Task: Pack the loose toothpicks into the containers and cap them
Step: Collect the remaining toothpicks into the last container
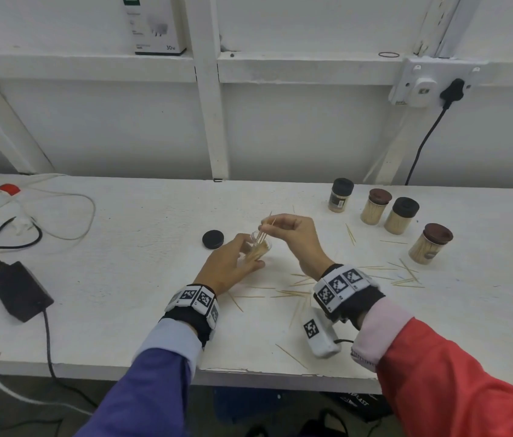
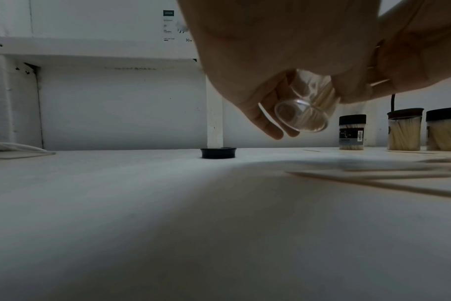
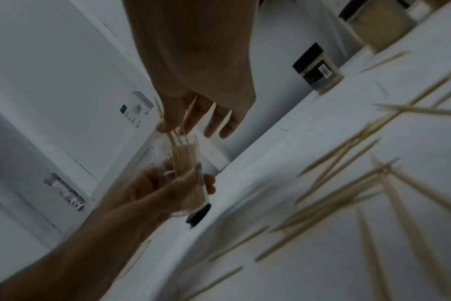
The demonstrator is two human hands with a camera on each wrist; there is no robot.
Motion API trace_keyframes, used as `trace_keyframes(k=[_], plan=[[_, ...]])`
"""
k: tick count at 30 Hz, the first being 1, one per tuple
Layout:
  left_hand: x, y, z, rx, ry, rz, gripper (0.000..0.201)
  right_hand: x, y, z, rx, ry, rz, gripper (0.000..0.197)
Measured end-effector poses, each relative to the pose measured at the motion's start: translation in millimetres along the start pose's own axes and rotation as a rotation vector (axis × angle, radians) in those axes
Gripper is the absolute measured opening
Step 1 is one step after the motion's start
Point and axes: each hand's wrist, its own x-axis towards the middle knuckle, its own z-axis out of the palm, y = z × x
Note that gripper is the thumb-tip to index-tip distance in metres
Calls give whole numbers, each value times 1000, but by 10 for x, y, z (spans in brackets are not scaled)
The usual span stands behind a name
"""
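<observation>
Now the left hand (image 1: 231, 263) grips the tilted open jar (image 1: 260, 247) so the right hand (image 1: 293, 234) can feed in its pinched toothpicks (image 1: 264, 230), while its cap (image 1: 213, 239) waits left, loose picks (image 1: 296, 291) near and right, capped jars (image 1: 402, 216) far right.

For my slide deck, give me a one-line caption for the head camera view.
Left hand holds an open clear container while right hand feeds toothpicks in.
</observation>
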Motion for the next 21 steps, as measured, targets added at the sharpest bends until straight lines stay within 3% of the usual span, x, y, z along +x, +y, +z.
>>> trace_keyframes(k=[8,11,14,17,19,21], plan=[[-14,19,-24,-13,63,1,49,-7,67,59,-47,-107,60,23],[-18,26,-35,51,84,-20,52,14,55,-49,-121,-77,36,26],[-12,16,-46,113,104,-37,51,38,59,-280,-569,-156,23,26],[-1,8,-41,161,80,-45,50,-49,97,-461,-1188,-529,126,49],[4,5,-37,181,66,-50,50,-138,130,-490,-1376,-644,128,63],[6,0,-31,184,60,-54,50,-176,180,-486,-1422,-633,63,53]])
